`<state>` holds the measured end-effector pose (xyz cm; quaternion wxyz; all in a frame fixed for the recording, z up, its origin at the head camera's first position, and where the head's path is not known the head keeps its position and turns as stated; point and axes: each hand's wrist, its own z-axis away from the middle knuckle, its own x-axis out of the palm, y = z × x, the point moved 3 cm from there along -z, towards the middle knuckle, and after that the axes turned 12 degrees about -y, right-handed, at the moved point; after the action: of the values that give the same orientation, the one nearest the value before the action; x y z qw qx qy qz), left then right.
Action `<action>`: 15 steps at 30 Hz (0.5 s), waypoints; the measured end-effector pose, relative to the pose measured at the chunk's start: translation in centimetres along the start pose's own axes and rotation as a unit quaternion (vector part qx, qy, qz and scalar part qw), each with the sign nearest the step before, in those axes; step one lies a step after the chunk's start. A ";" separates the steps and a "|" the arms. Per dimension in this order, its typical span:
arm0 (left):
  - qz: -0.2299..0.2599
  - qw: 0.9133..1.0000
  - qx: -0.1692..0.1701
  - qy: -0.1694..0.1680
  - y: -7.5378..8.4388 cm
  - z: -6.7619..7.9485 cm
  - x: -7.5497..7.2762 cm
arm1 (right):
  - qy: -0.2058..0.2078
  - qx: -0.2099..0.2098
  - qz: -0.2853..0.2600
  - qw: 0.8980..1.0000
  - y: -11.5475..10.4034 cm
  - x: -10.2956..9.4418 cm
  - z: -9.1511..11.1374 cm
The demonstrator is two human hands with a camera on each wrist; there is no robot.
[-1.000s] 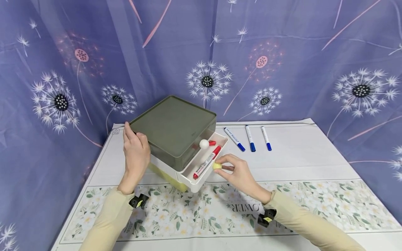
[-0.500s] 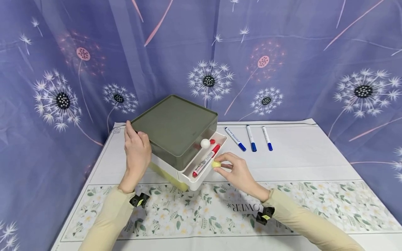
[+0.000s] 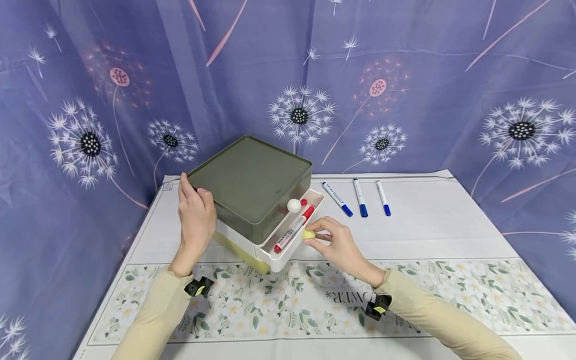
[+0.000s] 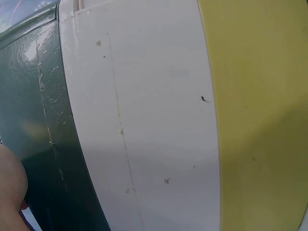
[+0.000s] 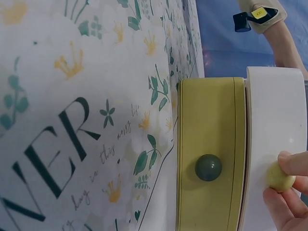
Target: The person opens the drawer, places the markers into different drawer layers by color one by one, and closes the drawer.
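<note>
A small drawer box has a dark green top tier (image 3: 247,180), a white drawer (image 3: 275,264) partly pulled out, and a yellow bottom tier (image 3: 238,252). My right hand (image 3: 344,245) pinches the yellow knob (image 3: 308,234) on the white drawer's front between thumb and fingers. Inside that drawer lies a red marker (image 3: 294,230), and the red end (image 3: 303,202) of something else shows behind the top tier's white knob (image 3: 294,205). My left hand (image 3: 195,215) lies against the box's left side, fingers extended. In the right wrist view, a dark green knob (image 5: 208,167) sits on the yellow drawer.
Three blue-capped markers lie right of the box: a left one (image 3: 337,199), a middle one (image 3: 360,198) and a right one (image 3: 383,198). A floral cloth (image 3: 450,295) covers the table. A purple dandelion curtain (image 3: 405,90) hangs behind and at both sides.
The white drawer has slid slightly inward, up and left, with my right hand following on its knob. My left hand stays at the box's side.
</note>
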<state>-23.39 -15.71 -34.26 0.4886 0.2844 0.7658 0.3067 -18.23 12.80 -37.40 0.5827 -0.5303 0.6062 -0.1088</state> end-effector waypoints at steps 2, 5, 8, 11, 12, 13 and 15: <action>-0.001 1.000 0.002 0.000 0.0 0.0 0.0 | -0.001 0.001 -0.001 1.000 0.0 0.0 0.0; -0.002 1.000 0.006 0.001 -0.1 0.1 0.0 | -0.002 0.001 0.000 1.000 0.0 0.0 0.0; -0.002 1.000 0.009 0.003 0.0 0.1 0.0 | -0.004 0.003 0.003 1.000 0.2 0.0 -0.1; -0.002 1.000 0.010 0.004 0.1 0.0 0.0 | -0.009 0.007 0.002 1.000 0.1 0.0 -0.2; -0.003 1.000 0.010 0.005 0.1 0.0 0.0 | -0.011 0.008 0.001 1.000 0.2 0.0 -0.3; -0.002 1.000 0.011 0.006 0.1 0.0 0.0 | -0.013 0.009 -0.001 1.000 0.2 0.0 -0.3; -0.002 1.000 0.012 0.005 0.1 0.1 0.1 | -0.015 0.009 -0.005 1.000 0.9 0.2 -0.4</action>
<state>-23.35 -15.60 -34.25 0.4817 0.2868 0.7726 0.2981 -19.02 12.84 -38.09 0.5961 -0.5298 0.5934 -0.1091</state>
